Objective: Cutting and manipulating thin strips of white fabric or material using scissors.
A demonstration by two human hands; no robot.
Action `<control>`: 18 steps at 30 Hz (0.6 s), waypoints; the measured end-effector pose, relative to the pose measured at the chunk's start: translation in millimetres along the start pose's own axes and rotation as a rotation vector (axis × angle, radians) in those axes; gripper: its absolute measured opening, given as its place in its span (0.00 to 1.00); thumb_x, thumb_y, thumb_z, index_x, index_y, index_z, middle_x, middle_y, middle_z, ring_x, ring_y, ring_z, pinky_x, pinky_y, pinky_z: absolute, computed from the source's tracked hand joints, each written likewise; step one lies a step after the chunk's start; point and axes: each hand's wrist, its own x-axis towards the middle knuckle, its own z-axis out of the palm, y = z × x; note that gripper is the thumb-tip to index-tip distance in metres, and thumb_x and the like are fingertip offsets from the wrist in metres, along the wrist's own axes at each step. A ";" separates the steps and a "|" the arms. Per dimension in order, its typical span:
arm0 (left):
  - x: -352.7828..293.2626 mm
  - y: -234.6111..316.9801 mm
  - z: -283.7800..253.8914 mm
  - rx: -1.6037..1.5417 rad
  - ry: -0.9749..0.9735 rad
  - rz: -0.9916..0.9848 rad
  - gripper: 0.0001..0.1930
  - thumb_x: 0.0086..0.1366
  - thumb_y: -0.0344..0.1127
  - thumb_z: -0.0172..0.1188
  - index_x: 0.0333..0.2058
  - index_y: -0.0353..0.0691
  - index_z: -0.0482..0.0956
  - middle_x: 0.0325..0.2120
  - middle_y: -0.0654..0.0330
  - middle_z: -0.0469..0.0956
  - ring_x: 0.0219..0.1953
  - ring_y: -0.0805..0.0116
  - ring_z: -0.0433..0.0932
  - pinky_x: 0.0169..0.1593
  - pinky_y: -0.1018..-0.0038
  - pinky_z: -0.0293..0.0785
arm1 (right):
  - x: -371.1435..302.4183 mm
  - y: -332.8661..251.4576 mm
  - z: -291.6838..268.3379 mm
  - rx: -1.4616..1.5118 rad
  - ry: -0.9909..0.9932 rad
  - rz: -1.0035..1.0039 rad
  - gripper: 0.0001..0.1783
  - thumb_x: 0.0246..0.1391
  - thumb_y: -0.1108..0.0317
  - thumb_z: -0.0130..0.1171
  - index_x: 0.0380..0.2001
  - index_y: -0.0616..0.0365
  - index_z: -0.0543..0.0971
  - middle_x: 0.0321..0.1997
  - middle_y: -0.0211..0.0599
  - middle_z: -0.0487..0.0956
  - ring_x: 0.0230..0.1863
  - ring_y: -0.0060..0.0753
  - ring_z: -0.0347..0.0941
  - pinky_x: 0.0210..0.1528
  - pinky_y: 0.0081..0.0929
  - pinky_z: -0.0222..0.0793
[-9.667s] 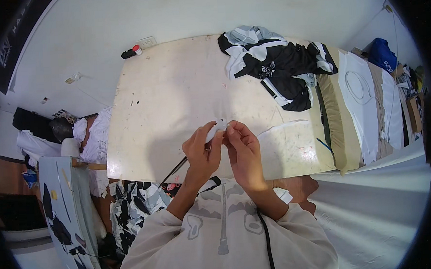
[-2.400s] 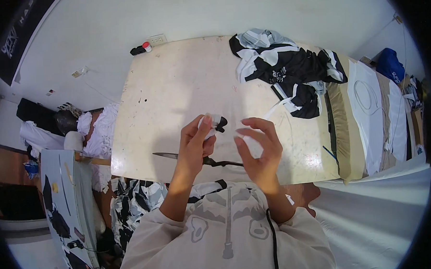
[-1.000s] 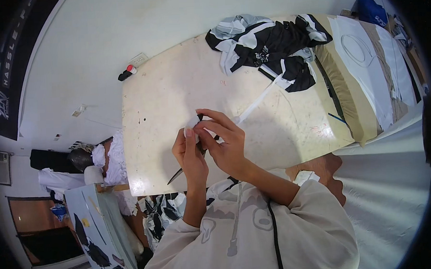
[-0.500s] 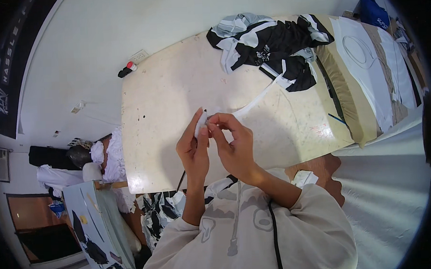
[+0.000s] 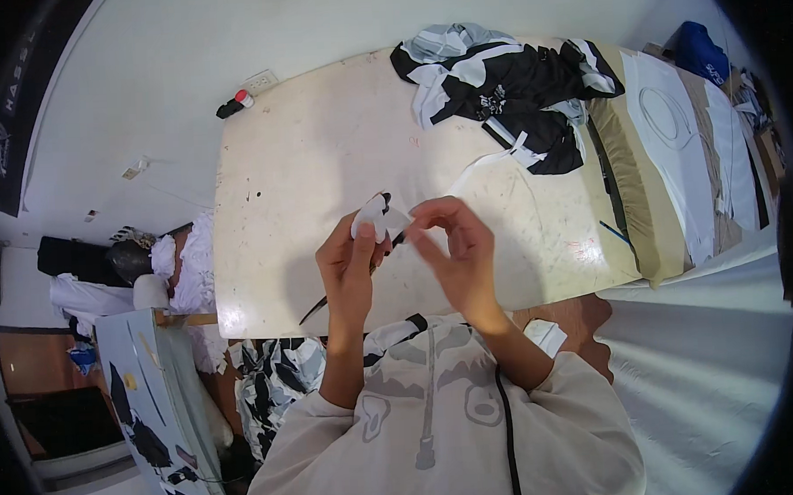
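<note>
Over the table, my left hand (image 5: 348, 258) is closed around a small bundle of white strip (image 5: 370, 215), its thumb pressed on the front. Dark bits show at the bundle's upper edge. A thin dark length (image 5: 313, 310) sticks out below the left hand toward the table's near edge; its kind is unclear. My right hand (image 5: 463, 253) is close on the right, thumb and forefinger curled at a white flap of the bundle and somewhat blurred. A white strip (image 5: 481, 162) runs from behind the right hand to the black, white and grey garments (image 5: 531, 82) at the far right.
A beige padded roll (image 5: 632, 175) and white sheets with a coiled white cord (image 5: 665, 116) lie along the right side. A blue pen-like stick (image 5: 615, 231) rests near that edge. At the far left corner sits a red-topped item (image 5: 244, 98). Patterned cloth (image 5: 279, 385) hangs below the near edge.
My right hand has drawn slightly right, away from the left, and the white bundle looks more spread. More of the thin dark length shows. The whole view has shifted a little.
</note>
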 end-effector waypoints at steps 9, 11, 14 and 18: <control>-3.0 -9.6 -0.9 -0.019 -0.061 -0.061 0.20 0.76 0.41 0.50 0.53 0.27 0.75 0.34 0.64 0.78 0.34 0.81 0.72 0.36 0.82 0.66 | -2.5 22.8 3.7 -0.137 -0.124 -0.022 0.11 0.50 0.82 0.66 0.38 0.62 0.81 0.46 0.35 0.74 0.46 0.26 0.71 0.51 0.24 0.67; -2.1 -8.9 2.1 -0.117 -0.025 -0.048 0.17 0.75 0.38 0.52 0.52 0.32 0.78 0.23 0.69 0.75 0.24 0.83 0.65 0.29 0.83 0.59 | -2.7 23.9 3.0 -0.112 -0.160 -0.082 0.07 0.55 0.81 0.62 0.38 0.63 0.78 0.48 0.35 0.72 0.47 0.25 0.70 0.53 0.24 0.65; -0.5 -7.7 1.0 -0.123 -0.046 -0.050 0.17 0.75 0.39 0.52 0.53 0.32 0.78 0.25 0.68 0.75 0.25 0.82 0.66 0.30 0.82 0.60 | -2.1 10.3 4.2 0.168 -0.184 -0.035 0.04 0.61 0.77 0.57 0.39 0.62 0.75 0.51 0.36 0.71 0.47 0.24 0.70 0.54 0.23 0.64; 0.4 -6.1 3.9 -0.102 -0.052 -0.027 0.18 0.75 0.39 0.52 0.54 0.32 0.77 0.26 0.67 0.75 0.26 0.81 0.66 0.31 0.82 0.61 | -2.3 0.7 4.4 0.249 -0.204 0.081 0.05 0.66 0.72 0.53 0.43 0.60 0.72 0.50 0.36 0.72 0.46 0.22 0.69 0.52 0.22 0.64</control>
